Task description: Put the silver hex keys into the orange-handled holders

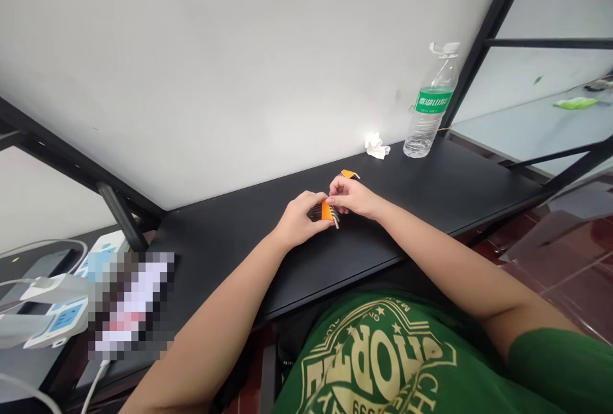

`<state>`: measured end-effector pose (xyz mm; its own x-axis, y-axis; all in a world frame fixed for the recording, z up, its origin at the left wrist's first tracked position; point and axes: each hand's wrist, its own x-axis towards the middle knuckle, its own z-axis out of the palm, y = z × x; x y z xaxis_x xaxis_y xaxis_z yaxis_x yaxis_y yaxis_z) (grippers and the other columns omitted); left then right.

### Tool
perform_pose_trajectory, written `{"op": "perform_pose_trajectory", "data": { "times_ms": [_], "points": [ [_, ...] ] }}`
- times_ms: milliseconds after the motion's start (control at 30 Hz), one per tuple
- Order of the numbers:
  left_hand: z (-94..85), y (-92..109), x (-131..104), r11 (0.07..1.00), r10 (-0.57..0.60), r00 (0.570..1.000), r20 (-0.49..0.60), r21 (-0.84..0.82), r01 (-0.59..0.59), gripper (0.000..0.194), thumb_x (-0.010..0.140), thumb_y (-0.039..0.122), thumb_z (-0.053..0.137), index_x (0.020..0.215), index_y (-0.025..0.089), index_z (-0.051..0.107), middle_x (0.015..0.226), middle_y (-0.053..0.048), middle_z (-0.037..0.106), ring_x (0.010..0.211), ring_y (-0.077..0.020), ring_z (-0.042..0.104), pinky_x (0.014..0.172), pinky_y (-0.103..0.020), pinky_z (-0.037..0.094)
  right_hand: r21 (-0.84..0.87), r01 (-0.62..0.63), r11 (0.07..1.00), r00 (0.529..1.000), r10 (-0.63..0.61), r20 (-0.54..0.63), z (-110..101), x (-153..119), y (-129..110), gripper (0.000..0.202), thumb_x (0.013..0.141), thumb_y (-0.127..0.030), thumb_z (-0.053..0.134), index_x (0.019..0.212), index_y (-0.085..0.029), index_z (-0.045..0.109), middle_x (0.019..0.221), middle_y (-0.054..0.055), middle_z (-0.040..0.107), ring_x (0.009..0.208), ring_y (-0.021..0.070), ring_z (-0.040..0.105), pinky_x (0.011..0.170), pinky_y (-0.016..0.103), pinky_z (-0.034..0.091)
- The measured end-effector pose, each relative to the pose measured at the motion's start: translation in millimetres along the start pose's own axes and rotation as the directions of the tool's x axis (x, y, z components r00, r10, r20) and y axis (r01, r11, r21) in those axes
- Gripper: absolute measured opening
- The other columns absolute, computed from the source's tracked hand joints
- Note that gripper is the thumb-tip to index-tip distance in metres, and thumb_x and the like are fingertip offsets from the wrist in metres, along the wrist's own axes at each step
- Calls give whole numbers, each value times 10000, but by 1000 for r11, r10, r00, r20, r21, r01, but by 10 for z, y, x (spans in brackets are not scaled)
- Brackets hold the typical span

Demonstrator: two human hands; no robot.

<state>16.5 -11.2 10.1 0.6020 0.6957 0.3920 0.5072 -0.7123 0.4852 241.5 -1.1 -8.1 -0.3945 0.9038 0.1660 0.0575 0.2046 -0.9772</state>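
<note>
An orange holder with several metal hex keys [327, 211] is held just above the black table. My left hand [302, 219] grips it from the left, thumb at its lower end and fingers at its upper end. At its upper right, my right hand [353, 197] has its fingers bent together by the keys; whether they pinch a single key is too small to tell. Just behind my right hand, a second orange holder with keys [348, 174] lies on the table.
The black table [230, 229] runs along a pale wall. Crumpled white tissue [377, 145] and a clear bottle with a green label [433, 101] stand at the back right. To the left are a pixelated phone-like item [138, 302], cables and white power strips [69, 318].
</note>
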Motion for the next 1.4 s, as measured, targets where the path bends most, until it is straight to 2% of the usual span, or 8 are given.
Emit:
{"op": "perform_pose_trajectory", "data": {
  "times_ms": [133, 233, 367, 533, 700, 967, 1167, 1400],
  "points": [
    [-30, -150, 7, 997, -66, 998, 3, 29, 66, 473, 856, 420, 770, 1290, 255, 679, 1101, -39, 737, 960, -217, 694, 930, -358, 576, -295, -77, 952, 985, 27, -171, -300, 80, -5, 346, 939, -551, 670, 903, -209, 634, 753, -4, 641, 673, 159, 611, 674, 309, 500],
    [-79, -328, 39, 979, -159, 987, -6, 132, 158, 469, 850, 404, 747, 1289, 249, 682, 1128, -55, 736, 1001, -243, 695, 945, -377, 570, -623, -200, 756, 915, -83, -395, -631, 191, 30, 188, 950, -360, 667, 990, -185, 725, 1069, 89, 703, 917, 209, 661, 843, 343, 505],
    [-142, -534, 78, 914, -322, 945, -53, 241, 325, 437, 816, 393, 755, 1223, 241, 705, 1171, -76, 749, 1055, -279, 690, 959, -412, 552, -800, -269, 536, 952, 24, -304, -847, 313, 167, 276, 893, -228, 700, 1164, -187, 729, 1282, 138, 651, 1007, 252, 655, 830, 333, 482],
    [-175, -628, 79, 837, -470, 878, -88, 270, 476, 654, 813, 447, 746, 1413, 224, 609, 1289, -125, 727, 1240, -357, 628, 1009, -479, 531, -814, -275, 512, 954, 44, -295, -633, 293, 260, 183, 880, -164, 656, 1061, -189, 656, 1084, 109, 705, 933, 242, 646, 750, 313, 437],
    [-145, -364, 60, 902, -206, 954, -218, 335, 271, 506, 854, 336, 676, 1344, 214, 645, 1376, -137, 668, 1306, -367, 574, 1079, -504, 496, -794, -239, 559, 968, 70, -242, -263, 181, 180, 147, 850, -183, 676, 971, -219, 600, 952, 72, 717, 772, 207, 626, 650, 292, 392],
    [33, -143, 50, 929, -240, 969, 49, 302, 215, 535, 874, 503, 714, 1310, 193, 702, 1279, -134, 695, 1189, -344, 603, 1045, -507, 509, -832, 50, 552, 993, -116, -18, 262, -50, 102, 99, 911, -162, 575, 975, -222, 528, 925, 51, 683, 751, 189, 585, 653, 298, 348],
    [1, -143, 70, 924, -285, 955, 81, 287, 252, 246, 777, 428, 787, 956, 261, 773, 1090, -73, 731, 1123, -336, 623, 978, -489, 521, -840, 131, 527, 984, -170, 47, 343, -112, 75, 73, 936, -167, 556, 988, -217, 541, 961, 56, 666, 780, 194, 571, 673, 306, 357],
    [57, -195, 57, 959, -279, 960, 27, 50, 277, 253, 762, 341, 767, 987, 241, 708, 929, -9, 745, 861, -224, 677, 805, -372, 549, -878, 63, 475, 989, -145, -7, 293, -60, 105, 74, 980, -227, 587, 938, -193, 637, 974, 82, 689, 812, 202, 616, 710, 319, 395]
  ]
}}
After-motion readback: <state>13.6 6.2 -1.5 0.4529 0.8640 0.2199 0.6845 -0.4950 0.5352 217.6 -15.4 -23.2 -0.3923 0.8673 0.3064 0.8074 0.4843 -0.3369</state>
